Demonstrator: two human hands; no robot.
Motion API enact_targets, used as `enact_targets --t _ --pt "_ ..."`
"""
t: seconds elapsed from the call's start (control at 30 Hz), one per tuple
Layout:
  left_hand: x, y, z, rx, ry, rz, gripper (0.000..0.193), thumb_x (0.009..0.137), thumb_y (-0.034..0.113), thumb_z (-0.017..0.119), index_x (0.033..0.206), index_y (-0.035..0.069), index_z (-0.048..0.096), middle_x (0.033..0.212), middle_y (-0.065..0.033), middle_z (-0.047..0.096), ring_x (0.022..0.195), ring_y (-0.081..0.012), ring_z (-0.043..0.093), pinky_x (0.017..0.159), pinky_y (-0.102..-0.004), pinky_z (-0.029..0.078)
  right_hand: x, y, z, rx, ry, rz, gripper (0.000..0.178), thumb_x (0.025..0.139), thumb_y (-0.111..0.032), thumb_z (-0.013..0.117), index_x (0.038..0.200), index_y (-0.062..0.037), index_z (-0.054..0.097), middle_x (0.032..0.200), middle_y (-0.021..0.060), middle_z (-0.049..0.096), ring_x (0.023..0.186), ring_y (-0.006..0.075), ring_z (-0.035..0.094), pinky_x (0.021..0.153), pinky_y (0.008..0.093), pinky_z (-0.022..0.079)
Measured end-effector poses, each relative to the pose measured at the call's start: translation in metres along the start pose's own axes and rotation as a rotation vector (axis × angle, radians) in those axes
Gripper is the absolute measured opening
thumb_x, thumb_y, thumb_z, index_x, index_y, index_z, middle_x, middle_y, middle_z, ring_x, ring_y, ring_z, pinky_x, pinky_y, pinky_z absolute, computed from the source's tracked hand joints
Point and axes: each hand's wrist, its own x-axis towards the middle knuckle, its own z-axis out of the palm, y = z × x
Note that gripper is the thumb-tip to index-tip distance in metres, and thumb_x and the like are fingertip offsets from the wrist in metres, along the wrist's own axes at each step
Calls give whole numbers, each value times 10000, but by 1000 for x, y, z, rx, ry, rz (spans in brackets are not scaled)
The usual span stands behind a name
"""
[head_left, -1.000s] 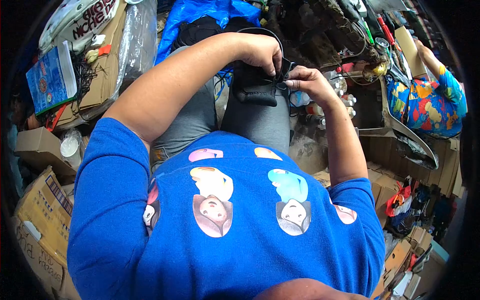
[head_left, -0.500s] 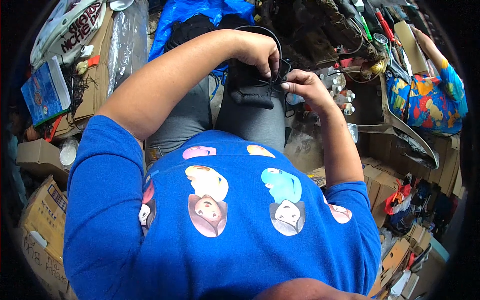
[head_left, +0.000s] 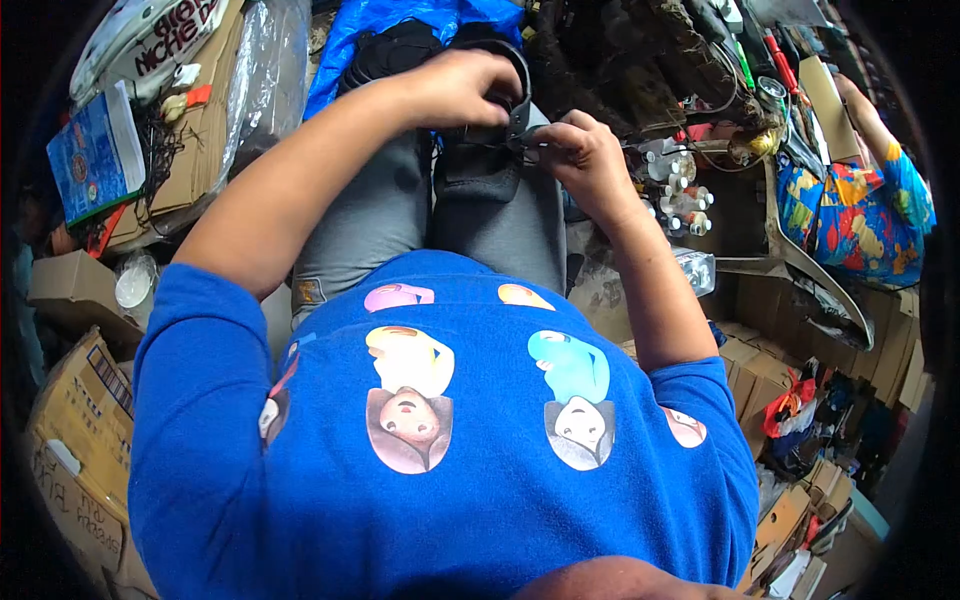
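The right thigh, in grey, bears the black piece. The left hand curls over its far end, fingertips partly hidden; the right hand bunches its fingers at the right edge. What either pinches, I cannot tell.

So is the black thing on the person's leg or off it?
On: the black thing lies over the right trouser leg, which shows grey beside it.

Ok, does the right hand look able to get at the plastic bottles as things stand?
Probably yes: the plastic bottles are just to the right of the right hand, with nothing visibly blocking the way, though its fingers are at the black shoe-like piece.
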Motion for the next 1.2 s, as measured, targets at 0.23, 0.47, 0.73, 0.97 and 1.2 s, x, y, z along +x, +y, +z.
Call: enact_targets --t 0.23,0.47,0.73,0.97,1.2 --pt "-121 12 -148 -110 660 -365 387 708 30 482 1067 29 625 984 -45 636 846 -124 565 719 -236 442 5 -20 -12 -152 -102 -134 214 715 -2 682 884 -127 721 728 80 548 664 247 591 606 336 478" --pt "-171 -60 -100 -8 587 -169 314 793 -14 538 1086 52 627 951 -61 601 878 -141 570 776 -281 460 12 -52 -17 -292 -234 -74 528 714 63 640 1188 -117 492 1045 128 643 921 302 633 776 364 512" --pt "-113 24 50 462 560 52 209 701 69 688 904 117 700 712 -63 498 733 -248 526 666 -355 414 -11 -18 -4 401 -158 228 457 789 24 667 1180 -105 469 795 -33 532 763 51 504 687 216 425" --pt "-88 8 43 223 547 121 217 711 73 695 902 171 718 720 -43 498 770 -222 507 693 -344 405 -7 -5 -6 846 -195 406 374 787 -35 696 1113 -124 534 852 -56 565 803 44 519 698 202 424" --pt "-81 -2 44 280 492 99 218 725 90 694 913 197 727 723 -35 493 766 -216 495 713 -341 405 3 21 0 911 -202 270 291 784 -38 689 1055 -92 599 912 -20 610 855 74 554 755 227 442"
